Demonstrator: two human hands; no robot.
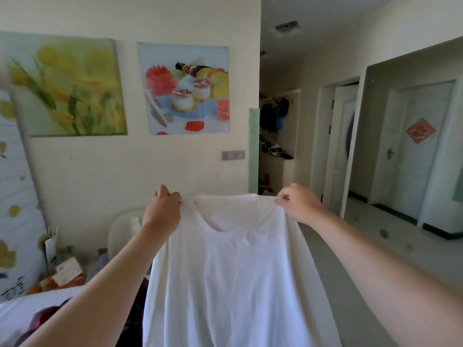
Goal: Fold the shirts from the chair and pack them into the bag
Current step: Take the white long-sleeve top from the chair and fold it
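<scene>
White cotton shirt [233, 266] hangs in front of you, held up by its shoulders. Your left hand [162, 209] pinches the shoulder at ten o'clock of the neckline, your right hand [298, 204] pinches the other at two o'clock; the body drops toward six.

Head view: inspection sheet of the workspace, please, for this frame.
Surface: nothing seen clearly; white printed fabric lies lower left.
Job's things: white shirt hangs unfolded, held up by its shoulders; bag and chair not identifiable.
Clutter: packets and boxes by the wall, lower left.
Hands: left hand pinches one shoulder, right hand the other.
Cables: nothing seen.
Surroundings: flower painting and dessert painting on the wall; closed door at right.
</scene>
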